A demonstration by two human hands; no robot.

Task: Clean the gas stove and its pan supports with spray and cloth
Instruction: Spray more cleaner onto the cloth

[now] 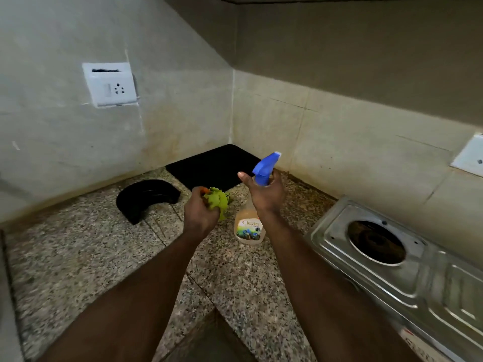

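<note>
My right hand (265,195) grips the neck of a spray bottle (249,228) with a blue trigger head, held over the speckled granite counter (78,257), thumb lifted. My left hand (200,211) is closed on a crumpled green cloth (218,201), just left of the bottle. The steel gas stove (407,273) lies at the right, its burner opening bare with no pan support on it. A black curved pan support (146,198) rests on the counter to the left of my hands.
A flat black mat or tray (211,165) lies in the counter's back corner. Tiled walls close in behind and at the right. A white socket plate (109,84) hangs on the left wall, another (470,158) at the far right.
</note>
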